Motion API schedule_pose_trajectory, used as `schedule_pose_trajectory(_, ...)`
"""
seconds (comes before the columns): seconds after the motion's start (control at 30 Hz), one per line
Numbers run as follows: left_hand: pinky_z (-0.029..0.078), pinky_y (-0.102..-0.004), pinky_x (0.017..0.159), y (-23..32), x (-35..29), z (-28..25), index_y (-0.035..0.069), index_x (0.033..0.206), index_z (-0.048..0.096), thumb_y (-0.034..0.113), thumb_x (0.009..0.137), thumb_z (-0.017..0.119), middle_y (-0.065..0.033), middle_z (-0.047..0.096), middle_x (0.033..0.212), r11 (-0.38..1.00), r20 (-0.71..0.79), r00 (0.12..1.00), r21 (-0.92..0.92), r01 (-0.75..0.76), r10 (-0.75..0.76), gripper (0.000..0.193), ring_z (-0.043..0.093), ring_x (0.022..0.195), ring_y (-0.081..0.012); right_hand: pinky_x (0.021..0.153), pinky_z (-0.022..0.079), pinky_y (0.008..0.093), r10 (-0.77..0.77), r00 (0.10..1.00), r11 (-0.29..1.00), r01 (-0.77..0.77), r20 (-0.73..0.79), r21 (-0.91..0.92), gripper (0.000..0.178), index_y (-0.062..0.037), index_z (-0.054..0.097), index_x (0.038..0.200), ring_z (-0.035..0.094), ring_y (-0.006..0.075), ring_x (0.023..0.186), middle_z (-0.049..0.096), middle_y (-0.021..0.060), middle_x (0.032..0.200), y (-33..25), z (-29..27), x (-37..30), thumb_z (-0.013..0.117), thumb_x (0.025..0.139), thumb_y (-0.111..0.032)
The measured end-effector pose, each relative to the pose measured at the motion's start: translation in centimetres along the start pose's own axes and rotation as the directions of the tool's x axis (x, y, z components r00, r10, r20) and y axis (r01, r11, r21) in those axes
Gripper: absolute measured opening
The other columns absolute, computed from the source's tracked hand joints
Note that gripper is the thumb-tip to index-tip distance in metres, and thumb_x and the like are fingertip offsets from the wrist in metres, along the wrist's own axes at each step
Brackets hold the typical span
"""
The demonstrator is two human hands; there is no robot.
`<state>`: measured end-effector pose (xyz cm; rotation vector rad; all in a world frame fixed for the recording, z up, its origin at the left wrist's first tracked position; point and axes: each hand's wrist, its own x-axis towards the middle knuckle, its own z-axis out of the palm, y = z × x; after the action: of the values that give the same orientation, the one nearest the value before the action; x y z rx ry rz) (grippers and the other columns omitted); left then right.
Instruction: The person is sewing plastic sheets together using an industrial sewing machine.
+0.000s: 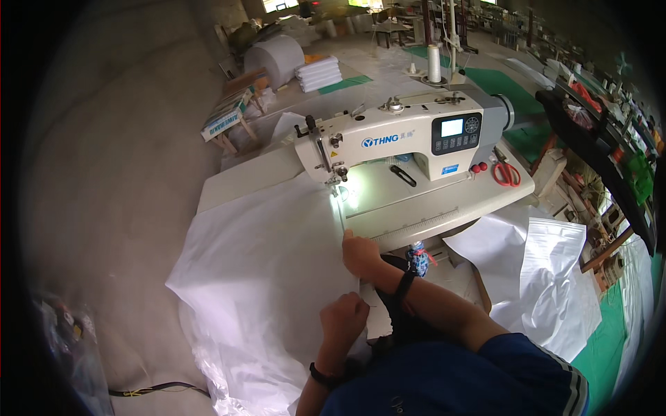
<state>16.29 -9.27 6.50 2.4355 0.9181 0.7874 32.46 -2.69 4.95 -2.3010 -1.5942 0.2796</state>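
Observation:
A large white sheet [263,256], which looks like coated fabric or plastic, covers the left of the sewing machine's table and hangs down toward me. Its right edge runs under the lit needle area of the white sewing machine [423,128]. At that edge, just short of the needle, my right hand [362,255] is closed with its fingertips on the sheet. Nearer to me, my left hand [343,319] is curled closed on the same edge; its fingertips are mostly hidden. Both wrists wear dark bands.
Red-handled scissors [506,173], small black thread snips [403,175] and two red balls [479,168] lie on the machine table [444,211]. A thread cone [434,64] stands behind. More white sheeting [548,277] hangs at right. A big white roll [274,59] and folded stack [318,73] sit farther back.

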Motion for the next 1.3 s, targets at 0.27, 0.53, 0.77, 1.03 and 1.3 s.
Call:
schedule_pose_trajectory(0.27, 0.048, -0.0476, 0.060, -1.8, 4.0, 1.0, 0.009, 0.079, 0.063, 0.021, 0.081, 0.062, -0.0133, 0.063, 0.073, 0.991, 0.017, 0.991, 0.016, 0.129, -0.130, 0.013, 0.062, 0.067, -0.0390, 0.071, 0.054, 0.0471, 0.030, 0.999, 0.984, -0.031, 0.013, 0.177, 0.059, 0.0121, 0.036, 0.137, 0.068, 0.0392, 0.078, 0.068, 0.0237, 0.081, -0.2, 0.6, -0.2, 0.049, 0.083, -0.007)
schedule_pose_trajectory(0.53, 0.050, -0.0420, 0.069, -3.8, 4.2, 0.6, 0.007, 0.088, 0.067, 0.019, 0.085, 0.062, -0.0173, 0.067, 0.085, 0.979, 0.053, 0.978, -0.034, 0.202, -0.201, 0.014, 0.065, 0.082, -0.0364, 0.068, 0.055, 0.0463, 0.040, 0.998, 0.987, -0.045, 0.039, 0.155, 0.059, 0.0113, 0.037, 0.137, 0.069, 0.0373, 0.077, 0.069, 0.0214, 0.082, 0.2, -0.6, -0.2, 0.051, 0.083, -0.007)
schedule_pose_trajectory(0.77, 0.043, -0.0523, 0.091, -12.6, 4.2, -4.0, 0.016, 0.116, 0.063, 0.031, 0.087, 0.063, -0.0117, 0.056, 0.126, 0.849, -0.269, 0.940, 0.427, 0.310, -0.208, 0.033, 0.050, 0.119, -0.0355, 0.055, 0.053, 0.0353, -0.031, 0.999, 0.992, 0.033, 0.022, -0.123, 0.053, 0.0108, 0.046, 0.131, 0.070, 0.0248, 0.066, 0.070, 0.0107, 0.074, 0.1, -0.2, 3.2, 0.056, 0.083, -0.009)
schedule_pose_trajectory(1.03, 0.027, -0.0695, 0.101, -19.6, 7.4, -6.6, 0.026, 0.142, 0.045, 0.051, 0.091, 0.055, -0.0103, 0.038, 0.150, 0.650, -0.121, 0.902, 0.654, 0.386, -0.414, 0.058, 0.032, 0.139, -0.0366, 0.056, 0.052, 0.0382, -0.040, 0.997, 0.989, 0.029, -0.073, -0.145, 0.039, 0.0036, 0.054, 0.124, 0.070, 0.0252, 0.070, 0.070, 0.0093, 0.077, 0.5, -0.4, 7.7, 0.051, 0.088, -0.011)
schedule_pose_trajectory(1.3, 0.019, -0.0722, 0.103, -25.4, 14.4, -7.5, 0.028, 0.143, 0.043, 0.054, 0.095, 0.043, -0.0069, 0.032, 0.155, 0.689, -0.091, 0.903, 0.616, 0.382, -0.420, 0.055, 0.028, 0.142, -0.0352, 0.060, 0.052, 0.0377, 0.131, 0.948, 0.897, 0.011, -0.290, 0.442, 0.029, -0.0008, 0.062, 0.104, 0.068, 0.0259, 0.071, 0.069, 0.0151, 0.079, 2.8, 1.8, 9.2, 0.050, 0.093, -0.025)
